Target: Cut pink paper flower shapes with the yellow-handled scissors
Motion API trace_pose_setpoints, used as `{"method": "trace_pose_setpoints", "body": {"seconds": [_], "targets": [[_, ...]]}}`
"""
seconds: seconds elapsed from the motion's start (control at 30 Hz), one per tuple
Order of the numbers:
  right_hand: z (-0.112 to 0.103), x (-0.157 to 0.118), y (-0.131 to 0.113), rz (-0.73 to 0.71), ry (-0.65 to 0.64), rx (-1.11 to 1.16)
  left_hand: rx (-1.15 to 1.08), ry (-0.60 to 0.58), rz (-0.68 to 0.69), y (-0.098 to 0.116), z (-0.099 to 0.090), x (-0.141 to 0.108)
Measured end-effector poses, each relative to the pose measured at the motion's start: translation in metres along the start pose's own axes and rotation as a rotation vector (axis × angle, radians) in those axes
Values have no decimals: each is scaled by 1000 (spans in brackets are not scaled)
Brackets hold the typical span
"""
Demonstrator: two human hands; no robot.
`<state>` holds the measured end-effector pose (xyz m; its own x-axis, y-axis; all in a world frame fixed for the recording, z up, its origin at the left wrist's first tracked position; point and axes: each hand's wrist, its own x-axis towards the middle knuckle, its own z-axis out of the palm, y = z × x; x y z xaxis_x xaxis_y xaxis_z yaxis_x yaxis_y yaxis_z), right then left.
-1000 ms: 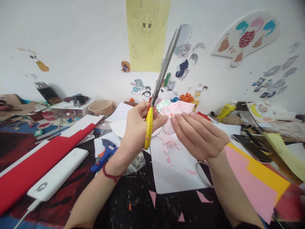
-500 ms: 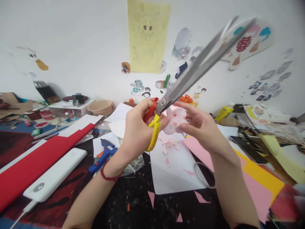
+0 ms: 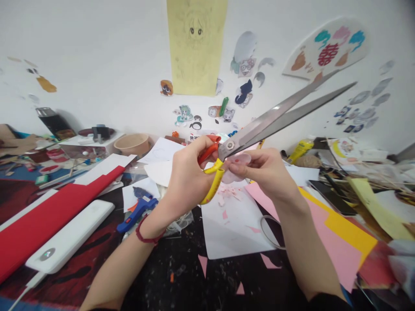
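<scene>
My left hand [image 3: 191,170] is closed around the red and yellow handles of a big pair of scissors [image 3: 266,125]. Their long steel blades point up to the right and stand a little apart. A pale pink paper cutout [image 3: 241,160] with small red marks lies behind the pivot, pinched by my right hand [image 3: 267,170]. Fingers of the right hand cover much of it. Both hands are raised above a white sheet [image 3: 236,229] strewn with pink paper scraps [image 3: 228,194].
A blue glue gun [image 3: 138,209], a white power bank [image 3: 71,235] and a long red strip [image 3: 61,211] lie to the left. Pink paper [image 3: 337,255], yellow paper [image 3: 352,233] and a phone [image 3: 332,196] are on the right. A ring [image 3: 272,231] rests on the sheet's right edge.
The scissor blades have tipped lower to the right and spread wider. My right hand has closed in on the cutout, which is now turned and more hidden. The view has shifted slightly.
</scene>
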<state>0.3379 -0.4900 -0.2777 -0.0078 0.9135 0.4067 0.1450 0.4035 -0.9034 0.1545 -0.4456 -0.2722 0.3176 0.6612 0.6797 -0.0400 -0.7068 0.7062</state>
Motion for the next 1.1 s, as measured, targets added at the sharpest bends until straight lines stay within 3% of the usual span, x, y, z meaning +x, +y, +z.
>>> {"method": "trace_pose_setpoints", "body": {"seconds": [0.2, 0.37, 0.5, 0.67, 0.83, 1.1], "targets": [[1, 2, 3, -90, 85, -81, 20, 36, -53, -7, 4, 2], [6, 2, 6, -241, 266, -63, -129, 121, -78, -8, 5, 7], [15, 1, 7, -369, 426, -17, -245, 65, -88, -2, 7, 7], [26, 0, 9, -435, 516, -24, -220, 65, -57, -5, 13, 3], [27, -1, 10, -395, 485, -60, -183, 97, -27, -8, 9, 3], [11, 0, 0, -223, 280, -84, -161, -49, -100, -5, 2, 4]]}}
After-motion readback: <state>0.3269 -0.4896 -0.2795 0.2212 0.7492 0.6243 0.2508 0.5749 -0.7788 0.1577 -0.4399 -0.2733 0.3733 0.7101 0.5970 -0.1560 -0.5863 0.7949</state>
